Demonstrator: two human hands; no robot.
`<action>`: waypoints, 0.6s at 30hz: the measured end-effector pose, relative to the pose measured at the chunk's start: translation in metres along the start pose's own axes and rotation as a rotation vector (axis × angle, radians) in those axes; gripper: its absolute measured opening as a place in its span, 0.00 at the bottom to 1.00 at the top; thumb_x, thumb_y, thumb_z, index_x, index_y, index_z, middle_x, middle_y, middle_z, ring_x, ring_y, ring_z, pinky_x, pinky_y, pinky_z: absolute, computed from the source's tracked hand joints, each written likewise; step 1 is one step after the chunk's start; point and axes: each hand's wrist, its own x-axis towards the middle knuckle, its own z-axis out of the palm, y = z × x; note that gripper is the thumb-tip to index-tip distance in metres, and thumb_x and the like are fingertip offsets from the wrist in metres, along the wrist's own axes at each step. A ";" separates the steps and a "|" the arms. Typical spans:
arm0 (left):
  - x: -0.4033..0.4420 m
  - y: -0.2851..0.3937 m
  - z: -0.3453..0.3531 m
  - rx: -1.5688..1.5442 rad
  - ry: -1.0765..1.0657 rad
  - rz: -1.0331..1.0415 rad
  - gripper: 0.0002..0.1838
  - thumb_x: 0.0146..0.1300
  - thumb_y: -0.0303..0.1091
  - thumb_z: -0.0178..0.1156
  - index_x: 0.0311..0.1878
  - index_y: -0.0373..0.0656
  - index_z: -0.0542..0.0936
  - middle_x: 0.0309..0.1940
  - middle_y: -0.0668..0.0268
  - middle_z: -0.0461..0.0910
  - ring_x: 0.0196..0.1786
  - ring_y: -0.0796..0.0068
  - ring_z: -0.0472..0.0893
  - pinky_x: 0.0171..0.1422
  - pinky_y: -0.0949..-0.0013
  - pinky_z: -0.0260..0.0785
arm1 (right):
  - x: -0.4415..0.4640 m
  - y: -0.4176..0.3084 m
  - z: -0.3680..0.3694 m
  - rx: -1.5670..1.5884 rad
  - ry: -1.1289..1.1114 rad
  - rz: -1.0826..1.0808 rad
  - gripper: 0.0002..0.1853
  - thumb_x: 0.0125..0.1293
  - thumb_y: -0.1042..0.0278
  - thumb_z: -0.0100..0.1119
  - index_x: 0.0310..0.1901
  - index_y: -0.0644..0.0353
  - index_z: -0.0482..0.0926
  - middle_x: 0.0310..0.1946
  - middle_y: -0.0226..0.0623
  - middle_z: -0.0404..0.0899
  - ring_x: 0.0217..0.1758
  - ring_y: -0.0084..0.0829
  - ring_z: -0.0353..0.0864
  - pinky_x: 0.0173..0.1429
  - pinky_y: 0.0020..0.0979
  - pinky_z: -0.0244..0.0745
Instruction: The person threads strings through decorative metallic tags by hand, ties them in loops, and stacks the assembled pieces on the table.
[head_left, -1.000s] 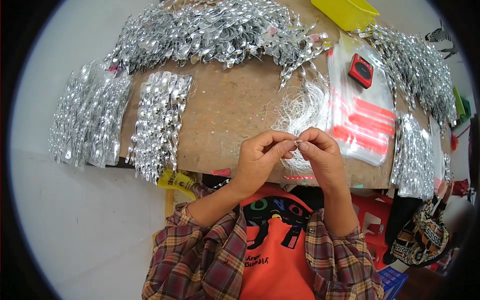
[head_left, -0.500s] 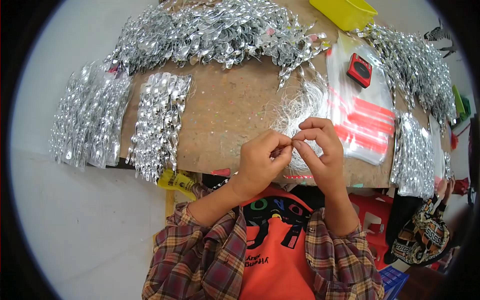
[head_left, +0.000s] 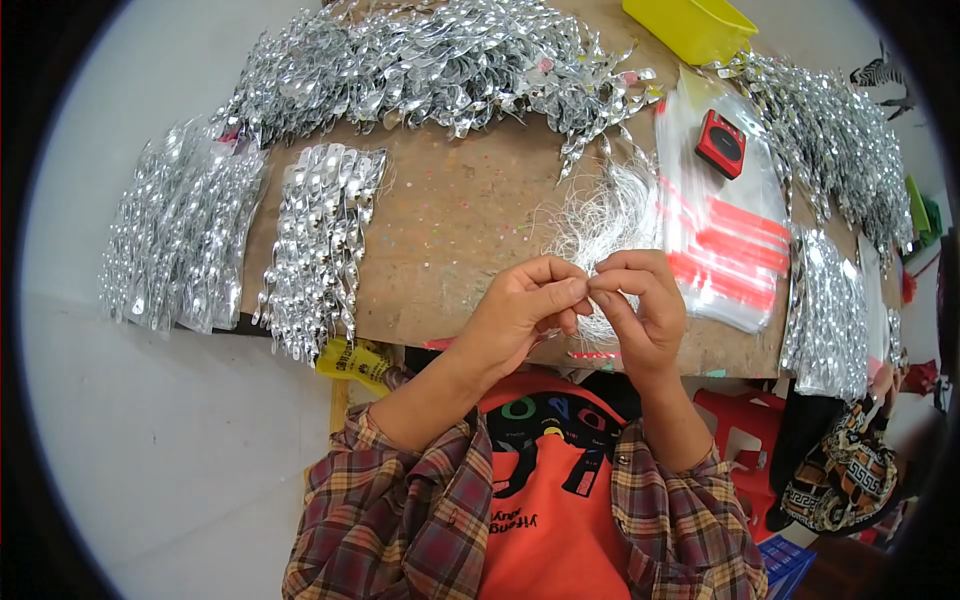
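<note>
My left hand point(head_left: 535, 308) and my right hand point(head_left: 640, 305) meet fingertip to fingertip above the near edge of the table. Thumb and forefinger are pinched together on each one; whatever lies between them is too fine to make out. Right behind and under the fingers spreads a loose bundle of white threads point(head_left: 605, 215), partly hidden by my hands.
Silver twisted strips lie in a big heap point(head_left: 420, 70), with a smaller row point(head_left: 320, 240) at left and more at right. Clear plastic bags point(head_left: 735, 255) with red bands carry a red device point(head_left: 720, 143). A yellow bin point(head_left: 690, 28) stands behind; another person point(head_left: 845, 470) sits at right.
My left hand has turned slightly, its thumb now stretched along toward the right fingertips. The right hand's raised fingers have curled lower. Both hands stay at nearly the same spot.
</note>
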 end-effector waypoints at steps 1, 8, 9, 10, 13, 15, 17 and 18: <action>-0.001 0.001 -0.001 0.028 -0.001 0.013 0.07 0.61 0.33 0.59 0.39 0.40 0.76 0.29 0.69 0.78 0.26 0.86 0.73 0.30 0.84 0.63 | 0.000 0.000 -0.001 0.041 -0.018 0.007 0.06 0.55 0.82 0.56 0.35 0.64 0.77 0.38 0.38 0.74 0.41 0.29 0.73 0.47 0.25 0.67; -0.004 0.004 0.004 0.123 0.020 0.093 0.05 0.60 0.28 0.59 0.37 0.40 0.76 0.27 0.67 0.78 0.26 0.85 0.75 0.32 0.83 0.69 | -0.006 0.007 -0.001 -0.005 -0.020 0.099 0.07 0.55 0.82 0.58 0.36 0.64 0.77 0.34 0.37 0.76 0.38 0.28 0.74 0.45 0.24 0.67; -0.004 0.004 0.004 0.123 0.020 0.092 0.05 0.60 0.28 0.59 0.37 0.40 0.76 0.27 0.67 0.78 0.26 0.85 0.75 0.32 0.83 0.69 | -0.005 0.003 0.000 -0.040 0.005 0.067 0.08 0.53 0.81 0.60 0.35 0.61 0.78 0.32 0.34 0.78 0.37 0.29 0.75 0.43 0.26 0.67; -0.005 0.003 0.005 0.160 0.036 0.098 0.05 0.60 0.29 0.58 0.37 0.40 0.75 0.28 0.69 0.77 0.26 0.87 0.73 0.31 0.84 0.66 | -0.004 0.001 0.001 -0.076 0.030 0.034 0.08 0.51 0.79 0.62 0.34 0.58 0.78 0.31 0.32 0.79 0.36 0.30 0.77 0.42 0.28 0.66; -0.006 0.004 0.009 0.231 0.053 0.143 0.05 0.61 0.30 0.58 0.37 0.39 0.75 0.29 0.71 0.77 0.28 0.88 0.72 0.31 0.84 0.64 | -0.004 0.000 -0.001 -0.129 0.024 -0.020 0.09 0.50 0.79 0.63 0.34 0.57 0.78 0.30 0.31 0.79 0.35 0.31 0.76 0.41 0.28 0.64; -0.005 0.003 0.010 0.265 0.052 0.178 0.05 0.61 0.30 0.57 0.37 0.38 0.75 0.29 0.70 0.77 0.29 0.87 0.72 0.32 0.83 0.65 | -0.002 0.000 -0.002 -0.178 0.029 -0.058 0.09 0.50 0.79 0.63 0.34 0.57 0.77 0.30 0.31 0.79 0.35 0.30 0.76 0.41 0.28 0.64; -0.003 0.000 0.010 0.323 0.071 0.237 0.06 0.61 0.30 0.57 0.38 0.38 0.76 0.28 0.69 0.78 0.27 0.87 0.73 0.31 0.84 0.65 | -0.001 -0.001 -0.002 -0.227 0.035 -0.095 0.09 0.50 0.79 0.63 0.33 0.57 0.77 0.30 0.31 0.79 0.34 0.30 0.76 0.41 0.29 0.63; -0.003 0.000 0.011 0.324 0.070 0.237 0.06 0.61 0.30 0.57 0.38 0.38 0.76 0.28 0.69 0.78 0.27 0.87 0.73 0.31 0.84 0.65 | 0.001 -0.002 -0.002 -0.260 0.040 -0.123 0.08 0.50 0.79 0.62 0.32 0.57 0.77 0.29 0.31 0.78 0.33 0.30 0.76 0.41 0.29 0.63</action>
